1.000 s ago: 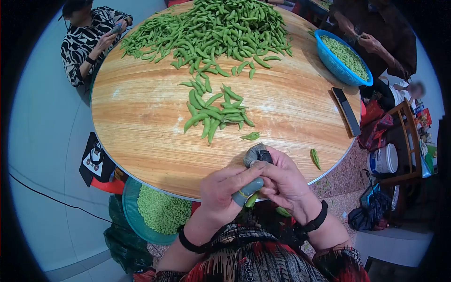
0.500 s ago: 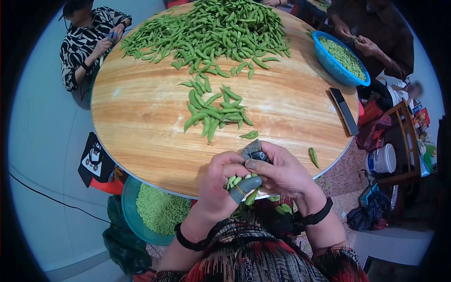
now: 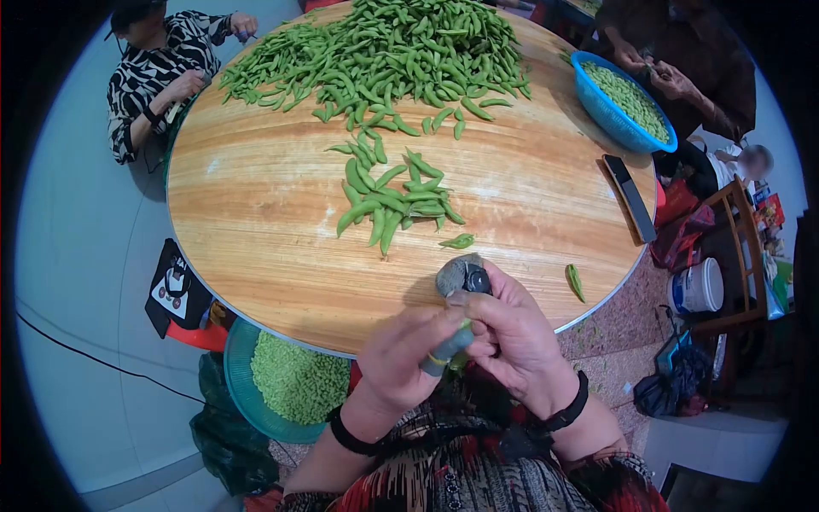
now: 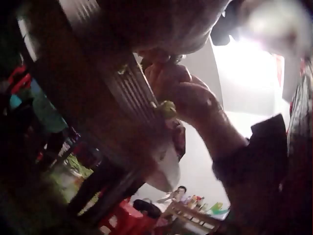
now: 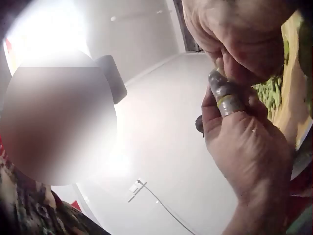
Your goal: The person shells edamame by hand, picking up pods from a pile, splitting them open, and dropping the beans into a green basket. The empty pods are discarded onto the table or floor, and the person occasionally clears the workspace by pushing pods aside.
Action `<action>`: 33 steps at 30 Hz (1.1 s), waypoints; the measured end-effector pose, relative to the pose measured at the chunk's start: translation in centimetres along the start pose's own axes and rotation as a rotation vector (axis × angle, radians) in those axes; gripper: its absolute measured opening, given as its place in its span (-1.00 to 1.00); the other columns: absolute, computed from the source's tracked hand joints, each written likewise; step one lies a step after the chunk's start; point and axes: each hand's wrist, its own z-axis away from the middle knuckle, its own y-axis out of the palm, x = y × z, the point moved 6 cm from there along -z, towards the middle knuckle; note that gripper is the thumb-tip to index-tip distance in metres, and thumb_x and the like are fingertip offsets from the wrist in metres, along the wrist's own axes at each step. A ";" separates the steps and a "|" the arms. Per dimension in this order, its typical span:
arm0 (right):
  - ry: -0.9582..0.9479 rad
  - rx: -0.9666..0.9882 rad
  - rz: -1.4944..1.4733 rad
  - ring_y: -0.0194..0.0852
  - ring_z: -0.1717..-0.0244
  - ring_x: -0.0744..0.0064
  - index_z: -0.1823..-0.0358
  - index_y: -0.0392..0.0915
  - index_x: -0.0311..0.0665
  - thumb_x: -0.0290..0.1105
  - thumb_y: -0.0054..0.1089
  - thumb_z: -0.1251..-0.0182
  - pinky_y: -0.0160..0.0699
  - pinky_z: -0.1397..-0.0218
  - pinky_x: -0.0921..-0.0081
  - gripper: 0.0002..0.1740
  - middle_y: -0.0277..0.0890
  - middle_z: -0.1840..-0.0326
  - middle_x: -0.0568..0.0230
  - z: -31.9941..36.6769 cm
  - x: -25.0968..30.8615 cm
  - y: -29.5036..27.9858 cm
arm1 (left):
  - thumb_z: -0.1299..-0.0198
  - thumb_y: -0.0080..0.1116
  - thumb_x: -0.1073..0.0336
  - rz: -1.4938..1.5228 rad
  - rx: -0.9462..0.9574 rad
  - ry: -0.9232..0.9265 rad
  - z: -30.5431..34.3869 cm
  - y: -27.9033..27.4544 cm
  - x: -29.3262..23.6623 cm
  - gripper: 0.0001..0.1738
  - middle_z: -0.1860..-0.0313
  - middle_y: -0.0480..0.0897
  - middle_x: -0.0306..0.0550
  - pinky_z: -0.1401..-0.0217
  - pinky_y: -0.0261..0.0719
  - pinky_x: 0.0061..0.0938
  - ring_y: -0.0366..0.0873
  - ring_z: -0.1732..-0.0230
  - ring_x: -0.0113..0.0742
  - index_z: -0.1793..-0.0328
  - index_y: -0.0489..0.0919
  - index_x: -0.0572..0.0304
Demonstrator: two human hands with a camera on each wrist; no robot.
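Observation:
Close together over the table's near edge, my left hand (image 3: 397,354) and right hand (image 3: 527,333) meet at their fingertips. Between them a sliver of green edamame pod (image 3: 466,324) shows, pinched by both hands and mostly hidden by fingers. A grey cover with a yellow band (image 5: 231,104) sits on my left thumb. Another grey cover (image 3: 452,271) with a black part is on a finger of my right hand. In the left wrist view, a green pod piece (image 4: 167,108) shows beside the right hand. Just beyond my hands lie a single pod (image 3: 458,241) and a small pod pile (image 3: 397,200).
A large edamame heap (image 3: 418,60) covers the table's (image 3: 256,196) far side. A blue basket of shelled beans (image 3: 597,107) and a phone (image 3: 630,200) are at right; a loose pod (image 3: 575,282) lies nearer. Below left stands a teal basin (image 3: 243,384) of beans. Two people sit across.
Half a second ago, shelled beans showed in my left palm; now my left fingers cover them and its thumb has tilted up against the right fingertips. The person at left has spread their hands apart.

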 end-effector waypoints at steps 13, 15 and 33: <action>-0.502 0.041 0.905 0.43 0.59 0.49 0.17 0.41 -0.35 -0.36 0.13 -0.29 0.34 0.57 0.53 -0.78 0.47 0.53 0.32 -3.4 3.6 -1.3 | -0.18 0.03 0.53 0.709 0.067 -0.850 0.4 2.2 5.0 -0.85 0.41 0.53 -0.25 0.48 0.27 -0.76 0.37 0.47 -0.65 0.12 0.44 0.29; -0.632 -0.094 1.594 0.53 0.47 0.04 0.17 0.41 -0.38 -0.29 0.14 -0.24 0.45 0.41 0.26 -0.70 0.51 0.54 -0.01 -3.6 4.8 -0.8 | -0.18 -0.01 0.51 0.636 0.106 -0.848 0.6 2.0 5.1 -0.88 0.44 0.50 -0.21 0.57 0.16 -0.79 0.30 0.55 -0.65 0.14 0.41 0.30; -0.521 -0.035 1.579 0.51 0.44 0.25 0.27 0.48 -0.39 -0.40 0.12 -0.19 0.47 0.32 0.35 -0.82 0.53 0.50 0.06 -3.0 7.8 -1.6 | -0.20 0.02 0.52 0.829 0.007 -1.046 0.8 2.3 4.2 -0.62 0.35 0.56 -0.17 0.51 0.27 -0.83 0.40 0.48 -0.63 -0.18 0.44 0.34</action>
